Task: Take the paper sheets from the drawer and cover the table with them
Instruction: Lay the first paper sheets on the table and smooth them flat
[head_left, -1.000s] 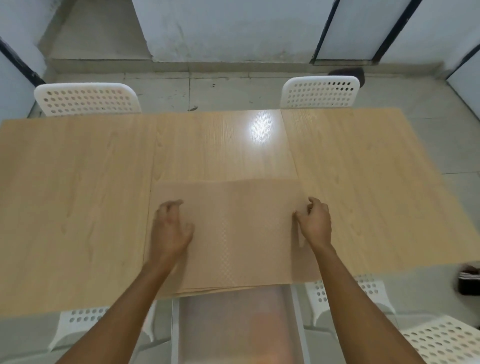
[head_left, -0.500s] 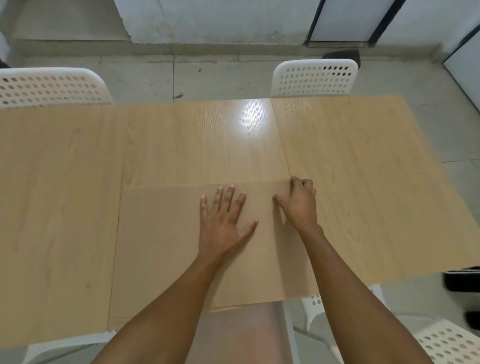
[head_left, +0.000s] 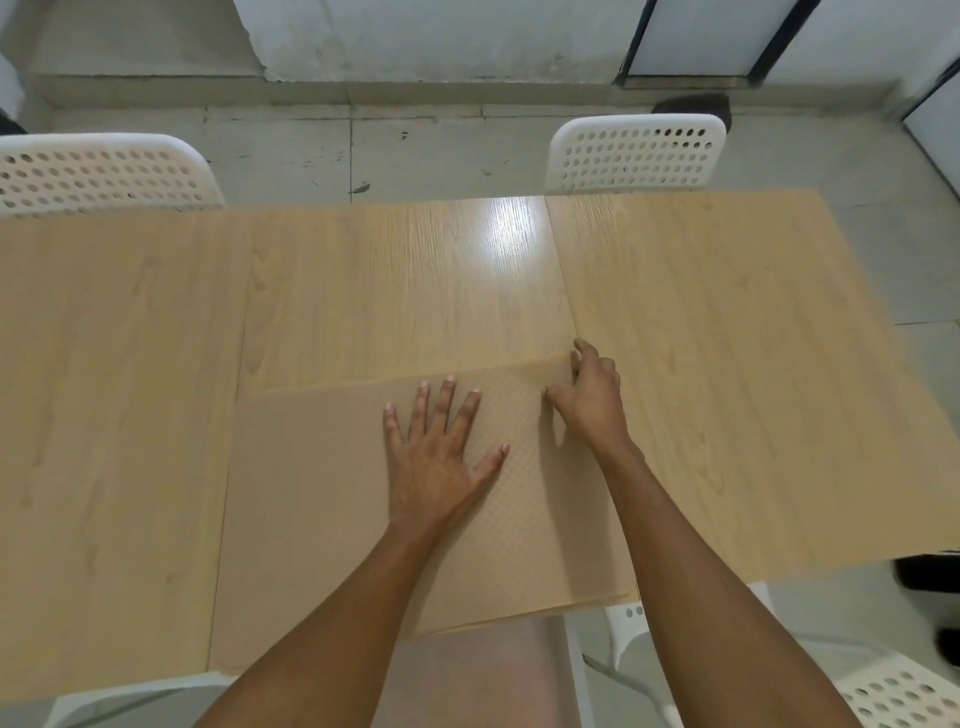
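Nearest to me, just under the table's front edge, I see the open drawer (head_left: 483, 670), pale and translucent with a pinkish cast, reaching out of the bottom of the view between my two forearms.

Above it lies the stack of paper sheets (head_left: 311, 519): thin, matte, tan, slightly darker than the wood. The right part of the top sheet shows a faint checkered pattern; the left part looks plain. I can see several layered edges at the stack's near right corner, which hangs a little past the table's front edge over the drawer. The stack lies flat with its long side running left to right, its far edge tilted slightly up toward the right.

My left hand (head_left: 441, 457) lies flat on the middle of the stack, fingers straight and spread, pointing away from me. My right hand (head_left: 592, 400) sits at the far right corner, fingers curled and pinching the top sheet's corner, which lifts slightly off the stack.

The table (head_left: 395, 291) is light wood grain with a bright glare spot; matte panels to the left and right may be sheets already laid, though I cannot tell. Beyond stand two white perforated chairs (head_left: 636, 153) on a grey floor.
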